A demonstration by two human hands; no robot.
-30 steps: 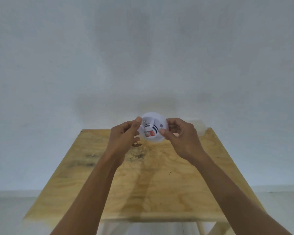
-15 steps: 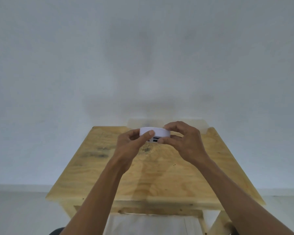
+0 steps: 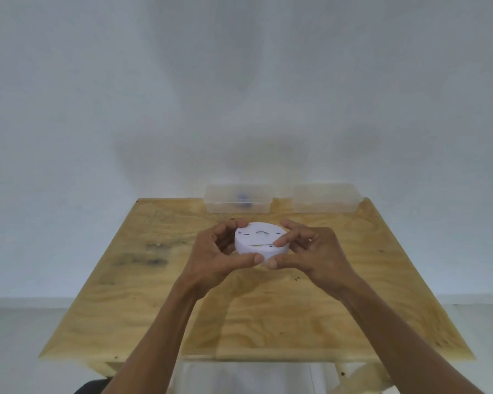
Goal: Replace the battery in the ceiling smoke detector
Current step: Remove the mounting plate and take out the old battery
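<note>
A round white smoke detector (image 3: pixel 256 237) is held flat above the wooden table (image 3: pixel 154 302), its back face with small slots turned up towards me. My left hand (image 3: pixel 219 257) grips its left rim, thumb at the near edge. My right hand (image 3: pixel 310 251) grips the right rim, one finger lying across the top face and the thumb meeting the left thumb at the front. No battery shows on the detector from this side.
Two clear plastic boxes stand at the table's far edge against the white wall: the left box (image 3: pixel 239 201) holds a small dark blue item, the right box (image 3: pixel 325 200) looks empty. Dark stains (image 3: pixel 151 261) mark the table's left part.
The detector has been lowered and turned over from showing its open underside to lying flat with its back up. My view has tilted down, revealing the two boxes.
</note>
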